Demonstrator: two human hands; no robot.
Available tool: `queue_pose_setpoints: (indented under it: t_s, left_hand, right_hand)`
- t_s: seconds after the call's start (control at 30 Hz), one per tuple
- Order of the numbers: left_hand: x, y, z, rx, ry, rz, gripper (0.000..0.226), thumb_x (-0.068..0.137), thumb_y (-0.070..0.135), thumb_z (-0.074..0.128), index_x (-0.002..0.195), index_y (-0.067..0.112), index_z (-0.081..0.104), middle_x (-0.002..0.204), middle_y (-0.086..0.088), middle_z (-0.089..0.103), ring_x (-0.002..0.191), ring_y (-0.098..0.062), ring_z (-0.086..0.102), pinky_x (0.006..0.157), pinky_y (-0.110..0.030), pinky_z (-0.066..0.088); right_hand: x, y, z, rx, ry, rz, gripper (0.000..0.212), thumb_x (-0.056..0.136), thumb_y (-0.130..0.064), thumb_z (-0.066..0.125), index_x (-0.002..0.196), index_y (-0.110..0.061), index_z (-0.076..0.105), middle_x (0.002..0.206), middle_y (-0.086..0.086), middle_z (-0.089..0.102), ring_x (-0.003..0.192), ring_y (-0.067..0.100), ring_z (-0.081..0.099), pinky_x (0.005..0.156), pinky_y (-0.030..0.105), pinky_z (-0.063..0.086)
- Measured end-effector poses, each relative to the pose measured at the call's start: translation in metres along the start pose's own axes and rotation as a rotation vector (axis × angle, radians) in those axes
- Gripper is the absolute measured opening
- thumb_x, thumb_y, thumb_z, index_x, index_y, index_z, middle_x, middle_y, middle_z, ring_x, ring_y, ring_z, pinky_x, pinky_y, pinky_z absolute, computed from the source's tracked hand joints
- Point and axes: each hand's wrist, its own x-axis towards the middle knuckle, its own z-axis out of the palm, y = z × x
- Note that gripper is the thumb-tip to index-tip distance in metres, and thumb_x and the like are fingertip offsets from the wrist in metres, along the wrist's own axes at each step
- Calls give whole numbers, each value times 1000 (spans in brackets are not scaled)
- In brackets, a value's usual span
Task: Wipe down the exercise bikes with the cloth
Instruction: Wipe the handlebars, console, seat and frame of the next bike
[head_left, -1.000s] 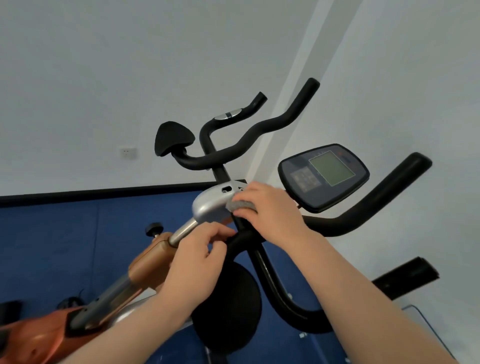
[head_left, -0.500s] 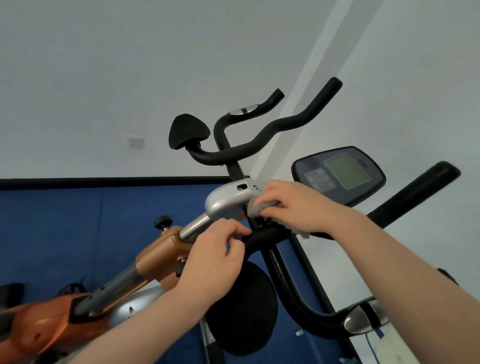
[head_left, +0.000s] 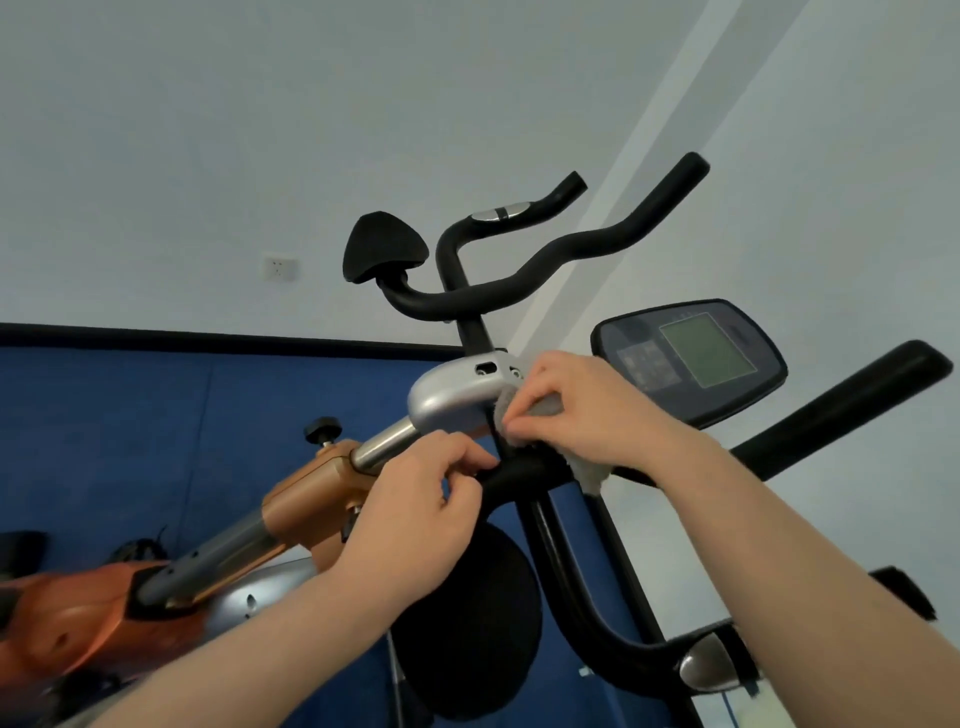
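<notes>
An orange and silver exercise bike (head_left: 311, 499) fills the middle of the view, with black handlebars (head_left: 831, 410) and a silver clamp cover (head_left: 452, 395). My right hand (head_left: 576, 410) grips a grey cloth (head_left: 589, 475) and presses it against the handlebar stem beside the silver cover. A corner of the cloth hangs below the bar. My left hand (head_left: 421, 514) curls its fingers round the black bar just left of the stem. The bike's console (head_left: 691, 358) sits right behind my right hand.
A second bike's black handlebars (head_left: 519, 280) and pad (head_left: 384, 252) stand further back by the white wall. A round black pad (head_left: 467, 623) hangs below my left hand. Blue floor mat (head_left: 130, 426) lies to the left. A wall socket (head_left: 280, 269) is on the wall.
The view has shifted so the bike sits further right. My right hand has slid the cloth down from the silver cover toward the stem and bar. My left hand keeps its hold.
</notes>
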Motion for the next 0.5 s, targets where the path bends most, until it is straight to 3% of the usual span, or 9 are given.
queue_pose_setpoints:
  t_s: [0.1,0.23,0.37,0.5]
  left_hand:
    - [-2,-1,0,-19,5,-2,34,86,9,47,91,36,66,70,18,62,49,0,52,46,-12,38]
    - [-1,-1,0,-23,8,-9,36,85,7,48,90,36,67,75,14,63,52,-3,53,49,-14,40]
    - [-2,-3,1,-13,8,-5,36,84,7,47,90,36,67,68,19,61,51,-1,52,49,-13,39]
    - [-3,-2,1,-37,10,-9,37,86,6,50,89,39,67,77,14,66,55,-5,57,50,-17,44]
  right_hand:
    - [0,-9,12,-79,117,-5,8,83,-38,69,87,-33,75,96,-13,52,86,6,54,77,28,45]
    - [-4,-3,2,-169,-50,-68,10,84,-42,66,85,-38,74,95,-15,53,85,4,54,74,30,46]
    - [-1,-14,17,-138,160,4,10,88,-37,64,86,-32,73,98,-13,52,86,8,54,74,29,43]
    - [-18,-2,9,-27,-18,-55,7,86,-36,67,89,-38,73,99,-18,54,91,1,54,83,26,44]
